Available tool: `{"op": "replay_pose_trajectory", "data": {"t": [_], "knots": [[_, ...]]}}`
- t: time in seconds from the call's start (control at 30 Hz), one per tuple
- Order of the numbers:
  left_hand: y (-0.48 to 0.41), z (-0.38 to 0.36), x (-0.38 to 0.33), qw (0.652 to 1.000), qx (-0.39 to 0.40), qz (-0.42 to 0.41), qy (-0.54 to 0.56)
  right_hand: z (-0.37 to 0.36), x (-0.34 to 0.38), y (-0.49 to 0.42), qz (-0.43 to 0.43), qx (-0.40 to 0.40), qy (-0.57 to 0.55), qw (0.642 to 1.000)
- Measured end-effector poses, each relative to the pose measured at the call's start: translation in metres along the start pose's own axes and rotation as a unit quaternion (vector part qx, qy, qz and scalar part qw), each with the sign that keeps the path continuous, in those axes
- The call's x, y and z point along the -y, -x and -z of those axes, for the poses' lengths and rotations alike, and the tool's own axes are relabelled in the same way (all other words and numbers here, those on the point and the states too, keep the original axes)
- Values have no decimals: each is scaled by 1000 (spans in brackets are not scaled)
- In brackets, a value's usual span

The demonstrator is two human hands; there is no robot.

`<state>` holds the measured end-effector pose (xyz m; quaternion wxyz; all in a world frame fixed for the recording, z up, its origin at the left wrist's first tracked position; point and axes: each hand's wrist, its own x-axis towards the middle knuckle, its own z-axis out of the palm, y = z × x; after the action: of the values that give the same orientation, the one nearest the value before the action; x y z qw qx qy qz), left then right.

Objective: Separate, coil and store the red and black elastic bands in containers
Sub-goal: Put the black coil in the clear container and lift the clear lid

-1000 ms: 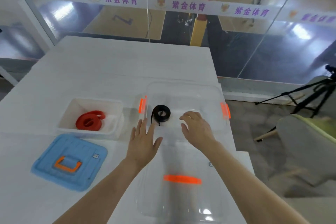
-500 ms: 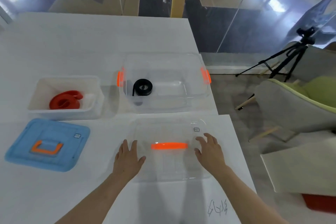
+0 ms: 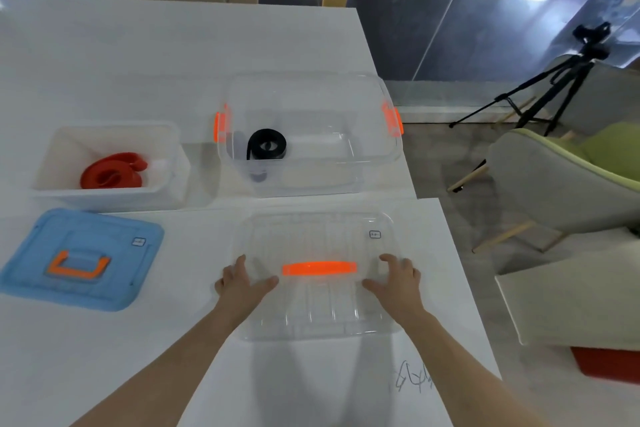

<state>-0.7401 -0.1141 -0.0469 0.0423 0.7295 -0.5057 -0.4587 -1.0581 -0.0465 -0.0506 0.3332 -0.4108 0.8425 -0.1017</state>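
A coiled black band (image 3: 267, 145) lies in the left part of the clear container (image 3: 367, 163), which has orange side latches. A coiled red band (image 3: 111, 172) sits in the white container (image 3: 104, 199) to its left. The clear lid (image 3: 318, 312) with an orange handle (image 3: 318, 268) lies flat on the table in front of the clear container. My left hand (image 3: 242, 284) grips the lid's left edge, thumb on top. My right hand (image 3: 398, 282) grips its right edge the same way.
A blue lid (image 3: 83, 260) with an orange handle lies at the near left. The table's right edge (image 3: 460, 270) runs close to my right hand. Beyond it stand a grey-green chair (image 3: 561, 177) and a black tripod (image 3: 554, 80). A glass wall is behind the table.
Both hands drew back from the clear container to the clear lid, and their thumbs now lie on top of it. The view tilted down and nearer.
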Motion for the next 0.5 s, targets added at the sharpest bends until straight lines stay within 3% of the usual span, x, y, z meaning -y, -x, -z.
{"op": "replay_pose_trajectory", "data": {"t": [0.27,0.5], "knots": [[68,19,10,995,-41,-66,65,21,-1,64,44,-66,-19,997],[108,64,-38,977,-103,-167,86,65,36,82,93,-155,-68,981]]}}
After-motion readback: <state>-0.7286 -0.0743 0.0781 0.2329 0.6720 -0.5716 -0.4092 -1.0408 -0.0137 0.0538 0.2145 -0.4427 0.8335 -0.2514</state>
